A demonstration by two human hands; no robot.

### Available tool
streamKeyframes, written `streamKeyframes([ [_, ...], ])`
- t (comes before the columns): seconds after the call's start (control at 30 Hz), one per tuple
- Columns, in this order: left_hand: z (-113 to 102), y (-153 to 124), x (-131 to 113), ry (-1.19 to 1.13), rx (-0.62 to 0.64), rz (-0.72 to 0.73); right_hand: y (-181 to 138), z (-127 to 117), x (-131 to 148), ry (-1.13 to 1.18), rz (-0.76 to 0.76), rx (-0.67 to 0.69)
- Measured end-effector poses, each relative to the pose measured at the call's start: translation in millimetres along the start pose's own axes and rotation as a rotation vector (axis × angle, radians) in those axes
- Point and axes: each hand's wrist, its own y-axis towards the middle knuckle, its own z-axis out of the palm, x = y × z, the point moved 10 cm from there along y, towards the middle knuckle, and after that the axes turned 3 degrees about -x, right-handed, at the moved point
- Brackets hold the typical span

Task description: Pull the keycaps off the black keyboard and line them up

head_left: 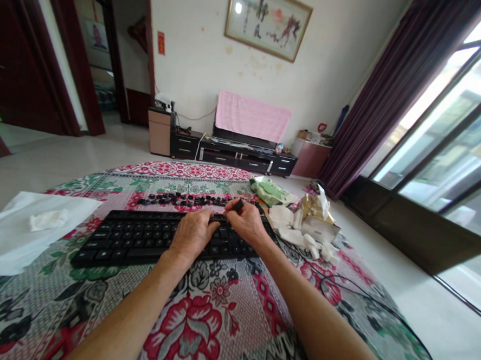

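A black keyboard [139, 239] lies across a flowered cloth [208, 314]. My left hand [192, 234] rests on its right part, fingers curled down against the keys. My right hand [246, 221] is beside it at the keyboard's far right edge, pinching a small black keycap [239, 204] between thumb and fingers. A row of loose black keycaps [182, 200] lies on the cloth just behind the keyboard.
White paper [13, 231] with a crumpled tissue [48, 219] lies at the left. Wrappers, a green pack [270, 191] and tissues [311, 222] lie at the right. The keyboard's black cable [340, 284] trails right. A TV stand [242, 155] and glass doors stand beyond.
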Motion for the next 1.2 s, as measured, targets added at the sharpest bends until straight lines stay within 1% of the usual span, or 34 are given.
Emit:
streamKeyframes([
  [0.1, -2, 2, -5, -0.138, -0.056, 0.066, -3, 16, -2, -0.072, -0.031, 0.205],
  [0.17, -3, 2, -8, -0.204, -0.086, 0.112, -5, 24, -3, -0.086, -0.049, 0.286],
  [0.23, -2, 1, -9, -0.240, -0.096, 0.137, -5, 27, -6, -0.099, -0.046, 0.311],
  [0.3, 1, 0, -7, -0.257, -0.098, 0.135, -6, 28, -10, -0.118, -0.025, 0.326],
  [0.4, 3, -1, -7, -0.288, -0.117, 0.174, -8, 30, -14, -0.140, 0.018, 0.342],
  [0.57, 0, -3, -15, -0.324, -0.171, 0.267, -7, 27, -10, -0.185, 0.021, 0.365],
  [0.63, 1, -3, -15, -0.331, -0.176, 0.257, 2, 19, -14, -0.229, 0.054, 0.358],
  [0.67, 1, -3, -15, -0.331, -0.177, 0.246, 11, 9, -18, -0.276, 0.084, 0.321],
  [0.7, 2, -3, -14, -0.326, -0.177, 0.236, 22, -3, -24, -0.347, 0.119, 0.272],
  [0.77, 4, -4, -14, -0.313, -0.170, 0.226, 46, -37, -41, -0.555, 0.232, 0.103],
  [0.83, 7, -6, -15, -0.299, -0.154, 0.223, 65, -58, -60, -0.718, 0.312, 0.071],
  [0.9, 10, -6, -16, -0.286, -0.135, 0.224, 80, -71, -81, -0.862, 0.392, 0.070],
  [1.03, 11, -7, -17, -0.270, -0.135, 0.234, 93, -68, -107, -0.978, 0.408, 0.127],
  [1.2, 10, -7, -19, -0.267, -0.147, 0.256, 90, -59, -118, -1.030, 0.428, 0.163],
])
